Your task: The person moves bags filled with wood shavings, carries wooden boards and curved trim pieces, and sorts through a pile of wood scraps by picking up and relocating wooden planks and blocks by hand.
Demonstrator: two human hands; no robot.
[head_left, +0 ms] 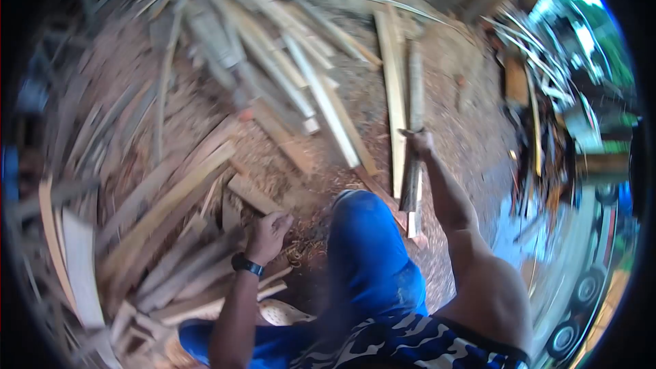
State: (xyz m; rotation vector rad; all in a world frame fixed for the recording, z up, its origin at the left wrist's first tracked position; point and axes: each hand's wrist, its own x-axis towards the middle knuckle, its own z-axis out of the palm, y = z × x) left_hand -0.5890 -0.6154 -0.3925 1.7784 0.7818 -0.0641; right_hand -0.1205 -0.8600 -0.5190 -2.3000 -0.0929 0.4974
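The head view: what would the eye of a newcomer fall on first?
Probably the bright blue trousers, low in the centre. Next comes the right hand, gripping a pole above and right of them, then the planks strewn from the top middle to the lower left.

Shows no readable lettering, numbers, brands or signs — not on the dark-strapped wristwatch [247,264], nor on the pale, black-wheeled vehicle [581,249] at right — looks too blurred for reading.
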